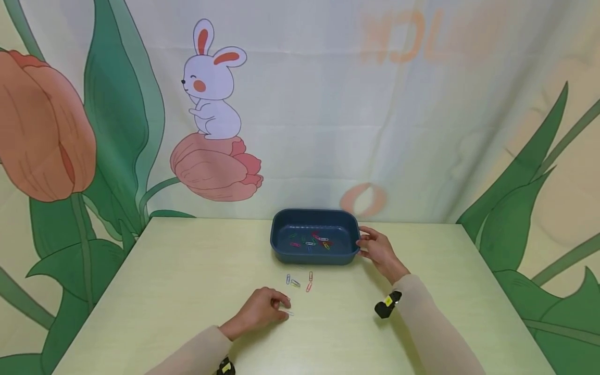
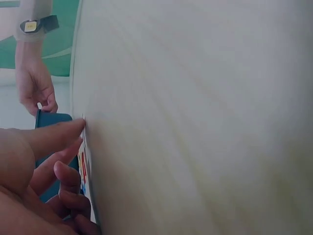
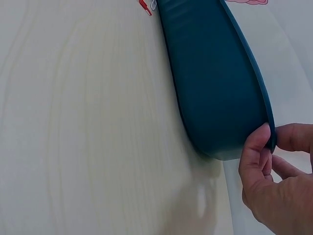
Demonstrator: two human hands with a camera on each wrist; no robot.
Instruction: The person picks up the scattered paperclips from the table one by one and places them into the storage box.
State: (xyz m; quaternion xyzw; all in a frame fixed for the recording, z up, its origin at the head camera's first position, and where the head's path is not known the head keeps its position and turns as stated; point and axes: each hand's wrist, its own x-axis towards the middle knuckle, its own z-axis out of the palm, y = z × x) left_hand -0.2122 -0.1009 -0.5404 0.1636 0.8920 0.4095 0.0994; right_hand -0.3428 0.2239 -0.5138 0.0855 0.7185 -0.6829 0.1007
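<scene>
A dark blue rectangular tray (image 1: 315, 259) stands at the back of the table, with several coloured paper clips (image 1: 310, 243) lying inside. My right hand (image 1: 380, 253) pinches its right rim between thumb and fingers, seen closely in the right wrist view. In front of the tray, my left hand (image 1: 260, 310) is low over the tabletop, thumb and index finger apart around a white paper clip (image 1: 291, 313). Its thumb touches or nearly touches that clip. Between hand and tray lie loose clips: a blue one (image 1: 288, 279), a yellowish one (image 1: 295, 284), a red one (image 1: 310, 276) and a pink one (image 1: 309, 287).
The pale wood-grain table (image 1: 197, 260) ends at the back against a printed curtain (image 1: 304, 104) with a rabbit and tulips. Black devices with yellow labels, one a right wrist device (image 1: 387, 305), are strapped to both sleeves.
</scene>
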